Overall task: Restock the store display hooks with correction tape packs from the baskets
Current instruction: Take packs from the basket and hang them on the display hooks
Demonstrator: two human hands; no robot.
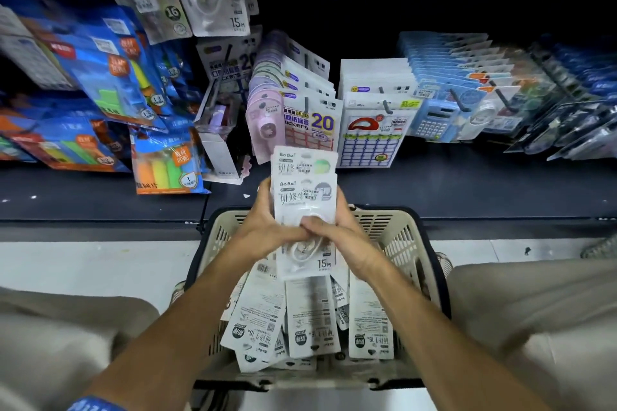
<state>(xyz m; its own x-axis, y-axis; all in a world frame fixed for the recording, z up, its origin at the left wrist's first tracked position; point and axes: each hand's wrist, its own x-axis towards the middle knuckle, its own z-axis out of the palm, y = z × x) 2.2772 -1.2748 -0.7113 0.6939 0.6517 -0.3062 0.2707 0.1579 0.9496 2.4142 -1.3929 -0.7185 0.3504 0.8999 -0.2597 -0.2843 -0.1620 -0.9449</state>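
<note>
From the head view, a small stack of correction tape packs (305,207) is held upright above a beige basket (405,237), with the long axis of the stack running up and down in the frame. The hanging ends are pointed up toward the shelf, and the ends marked "15m" are pointed down toward the basket. The printed fronts are turned to the camera, and the rear pack is seen raised a little above the front one.

The stack is gripped from its left edge by the left hand (267,227), whose fingers are curled around the packs. The right edge is clasped by the right hand (337,233), with its fingers wrapped across the lower front of the stack so that both hands meet there.

More correction tape packs (307,320) are seen lying in the basket with their backs up, fanned against one another. Behind the held stack, sticker packs (314,125) and label sheets (370,140) are hung on display hooks (387,107), and highlighter packs (167,163) are seen at the left.
</note>
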